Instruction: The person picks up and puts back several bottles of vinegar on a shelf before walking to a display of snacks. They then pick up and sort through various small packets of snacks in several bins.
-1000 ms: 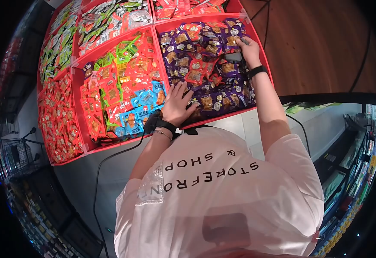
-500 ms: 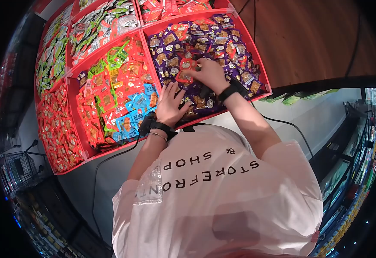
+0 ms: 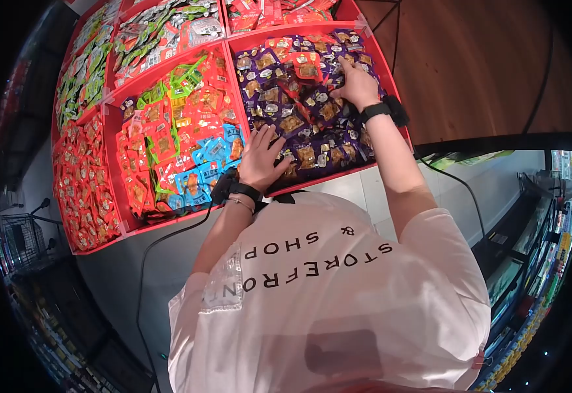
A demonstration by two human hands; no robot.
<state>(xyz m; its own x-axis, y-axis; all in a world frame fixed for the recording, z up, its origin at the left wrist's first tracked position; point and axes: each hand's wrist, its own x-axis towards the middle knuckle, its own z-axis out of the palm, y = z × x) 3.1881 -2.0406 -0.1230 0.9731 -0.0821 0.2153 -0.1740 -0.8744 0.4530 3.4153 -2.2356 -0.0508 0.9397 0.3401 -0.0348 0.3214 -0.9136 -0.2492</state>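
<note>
My right hand (image 3: 358,86) rests over the right side of a compartment of purple snack packets (image 3: 271,99). Its index finger is stretched out and the thumb stands apart, with no packet visible in its grasp. To its left, a red snack packet (image 3: 307,67) lies on top of the purple ones, and a narrow red piece shows between packets lower down. My left hand (image 3: 261,161) lies flat with spread fingers at the compartment's near left corner, by the divider and touching purple packets. Both wrists wear black bands with small devices.
The red display bin (image 3: 110,124) has several compartments. Red, green and blue packets (image 3: 194,141) fill the one to the left, and small red packets (image 3: 86,187) fill the far left. A brown wooden surface (image 3: 469,72) stands at right. Black cables (image 3: 143,288) hang beside my arms.
My right hand has moved up and right, away from the red packet it was touching. That packet now lies farther up the compartment. My left hand stays almost in place.
</note>
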